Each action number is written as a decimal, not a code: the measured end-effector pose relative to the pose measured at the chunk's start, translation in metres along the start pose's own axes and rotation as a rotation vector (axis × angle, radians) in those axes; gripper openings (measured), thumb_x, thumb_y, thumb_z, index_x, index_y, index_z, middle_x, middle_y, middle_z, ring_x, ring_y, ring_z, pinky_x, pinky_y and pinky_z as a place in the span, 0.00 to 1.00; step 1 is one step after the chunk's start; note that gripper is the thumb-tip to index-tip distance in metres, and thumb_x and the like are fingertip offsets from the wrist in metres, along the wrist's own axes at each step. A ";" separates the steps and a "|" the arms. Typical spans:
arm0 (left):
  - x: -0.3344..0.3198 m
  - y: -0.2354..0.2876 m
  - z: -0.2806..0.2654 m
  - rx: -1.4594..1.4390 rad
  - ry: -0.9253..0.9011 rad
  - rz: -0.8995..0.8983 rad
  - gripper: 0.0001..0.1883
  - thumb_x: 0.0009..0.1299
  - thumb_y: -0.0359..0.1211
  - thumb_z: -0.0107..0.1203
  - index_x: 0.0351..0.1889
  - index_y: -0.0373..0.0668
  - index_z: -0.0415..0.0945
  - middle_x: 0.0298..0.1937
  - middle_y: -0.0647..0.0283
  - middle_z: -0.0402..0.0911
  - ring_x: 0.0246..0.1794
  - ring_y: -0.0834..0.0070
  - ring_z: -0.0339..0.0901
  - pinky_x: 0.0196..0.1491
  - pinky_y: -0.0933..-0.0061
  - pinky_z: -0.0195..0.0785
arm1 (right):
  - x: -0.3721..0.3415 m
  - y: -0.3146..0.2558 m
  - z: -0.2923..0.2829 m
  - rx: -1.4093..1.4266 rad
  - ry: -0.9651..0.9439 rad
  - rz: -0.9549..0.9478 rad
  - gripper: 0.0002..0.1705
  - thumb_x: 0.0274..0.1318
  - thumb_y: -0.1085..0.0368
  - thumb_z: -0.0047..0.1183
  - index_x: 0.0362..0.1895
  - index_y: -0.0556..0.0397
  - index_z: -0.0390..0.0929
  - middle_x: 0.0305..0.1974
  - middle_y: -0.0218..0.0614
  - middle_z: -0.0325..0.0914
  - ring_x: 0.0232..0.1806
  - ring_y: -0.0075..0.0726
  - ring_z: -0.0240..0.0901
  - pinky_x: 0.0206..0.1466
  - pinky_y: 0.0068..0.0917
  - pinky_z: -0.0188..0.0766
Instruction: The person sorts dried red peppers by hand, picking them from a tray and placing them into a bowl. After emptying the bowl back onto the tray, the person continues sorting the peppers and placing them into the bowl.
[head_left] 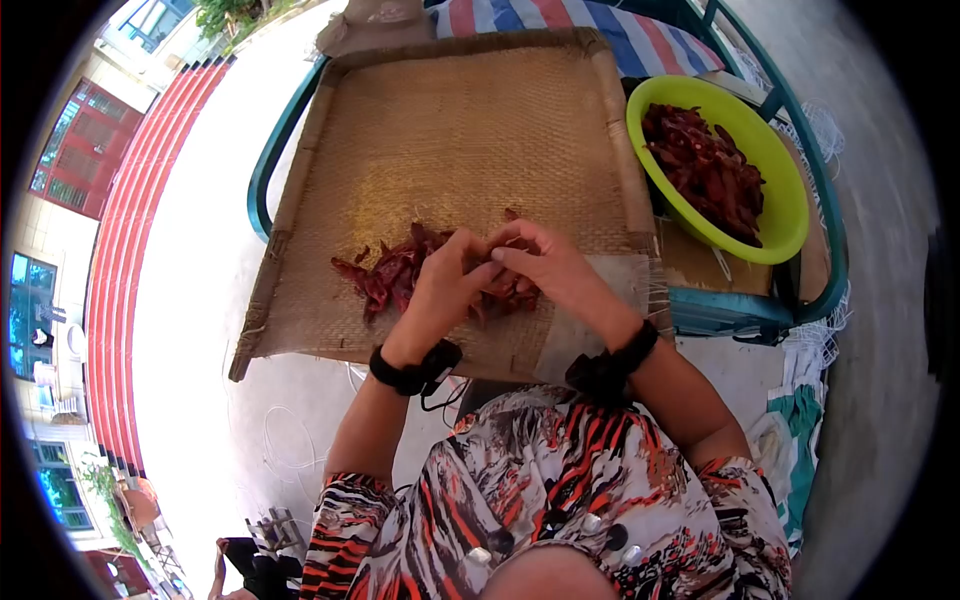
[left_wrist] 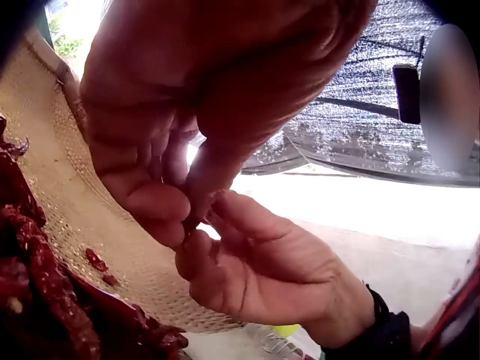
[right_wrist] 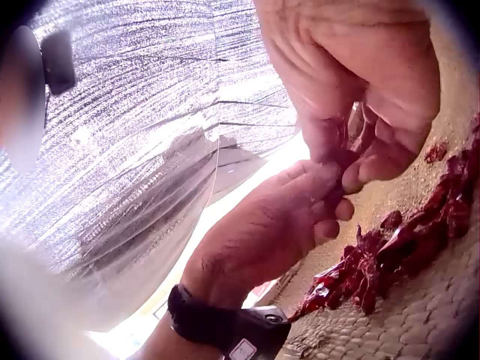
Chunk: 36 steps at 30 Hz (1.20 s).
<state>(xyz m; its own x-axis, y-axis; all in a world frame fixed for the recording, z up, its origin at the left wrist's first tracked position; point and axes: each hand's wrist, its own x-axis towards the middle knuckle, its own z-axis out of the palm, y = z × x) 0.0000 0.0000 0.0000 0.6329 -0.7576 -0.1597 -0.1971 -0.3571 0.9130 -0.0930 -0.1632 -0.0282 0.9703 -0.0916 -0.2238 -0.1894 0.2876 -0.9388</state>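
Over the near part of a woven tray (head_left: 450, 120), my left hand (head_left: 440, 285) and right hand (head_left: 555, 268) meet fingertip to fingertip. Both pinch a small dark red piece of dried chili (right_wrist: 342, 159), mostly hidden by fingers and thumbs. A loose heap of dried red chilies (head_left: 395, 272) lies on the tray under and beside the left hand. The right wrist view shows more wrinkled, shiny chilies (right_wrist: 367, 262) below the hands. Pale yellow seeds (head_left: 385, 205) are scattered on the weave beyond the heap.
A lime-green basin (head_left: 797, 215) filled with dried chilies stands right of the tray, inside a teal metal frame (head_left: 835, 240). A striped cloth (head_left: 560, 18) lies behind the tray. Red-edged steps (head_left: 120, 250) and a building are off to the left.
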 end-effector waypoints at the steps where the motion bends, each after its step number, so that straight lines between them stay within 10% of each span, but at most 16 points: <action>1: -0.001 0.004 0.001 -0.005 -0.017 -0.013 0.12 0.71 0.31 0.59 0.49 0.39 0.73 0.40 0.61 0.80 0.32 0.80 0.76 0.33 0.78 0.70 | -0.002 0.002 -0.002 0.041 0.013 -0.004 0.13 0.63 0.59 0.57 0.48 0.51 0.76 0.36 0.34 0.81 0.36 0.27 0.80 0.44 0.24 0.77; 5: 0.003 0.014 -0.004 -0.017 -0.007 0.021 0.12 0.69 0.29 0.59 0.47 0.36 0.73 0.41 0.61 0.78 0.33 0.77 0.76 0.34 0.75 0.70 | -0.013 -0.041 -0.016 -0.117 0.218 -0.108 0.13 0.61 0.60 0.57 0.44 0.55 0.76 0.34 0.32 0.81 0.35 0.26 0.79 0.41 0.23 0.75; 11: 0.003 -0.045 -0.016 0.538 -0.048 0.369 0.17 0.61 0.31 0.62 0.48 0.42 0.74 0.45 0.55 0.74 0.45 0.53 0.77 0.46 0.59 0.72 | -0.042 -0.084 -0.088 -1.267 1.271 -0.666 0.20 0.58 0.62 0.56 0.53 0.54 0.74 0.40 0.44 0.76 0.47 0.50 0.75 0.54 0.40 0.69; 14: -0.002 -0.040 -0.013 0.524 -0.088 0.364 0.10 0.63 0.32 0.59 0.41 0.42 0.77 0.46 0.55 0.75 0.46 0.54 0.77 0.45 0.56 0.71 | -0.050 -0.080 -0.067 -1.096 1.242 -0.534 0.22 0.58 0.60 0.57 0.56 0.53 0.72 0.44 0.46 0.77 0.49 0.49 0.74 0.57 0.41 0.68; 20: 0.005 -0.040 -0.016 0.557 -0.017 0.336 0.06 0.68 0.32 0.53 0.40 0.43 0.77 0.41 0.57 0.77 0.45 0.54 0.76 0.46 0.58 0.70 | -0.028 -0.013 0.003 -1.014 0.231 -0.292 0.18 0.57 0.57 0.58 0.50 0.50 0.77 0.47 0.45 0.77 0.45 0.48 0.76 0.49 0.38 0.72; 26: 0.000 -0.045 -0.030 0.550 0.239 0.289 0.06 0.68 0.31 0.51 0.41 0.45 0.77 0.40 0.56 0.78 0.44 0.54 0.77 0.45 0.57 0.71 | -0.016 0.015 0.030 -1.295 0.206 -0.133 0.13 0.55 0.60 0.57 0.44 0.49 0.78 0.44 0.41 0.77 0.47 0.51 0.75 0.46 0.43 0.72; 36: -0.008 -0.066 -0.080 0.564 0.299 0.192 0.09 0.62 0.31 0.58 0.41 0.43 0.77 0.42 0.53 0.75 0.47 0.52 0.75 0.48 0.56 0.69 | -0.028 0.000 0.015 -0.881 0.468 -0.111 0.12 0.57 0.61 0.54 0.44 0.48 0.80 0.38 0.39 0.80 0.38 0.38 0.79 0.40 0.34 0.72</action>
<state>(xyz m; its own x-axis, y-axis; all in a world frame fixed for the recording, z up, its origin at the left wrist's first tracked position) 0.0679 0.0733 -0.0285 0.7121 -0.6809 0.1712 -0.6369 -0.5238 0.5657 -0.1181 -0.1465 -0.0183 0.8682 -0.4956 -0.0257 -0.3291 -0.5362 -0.7773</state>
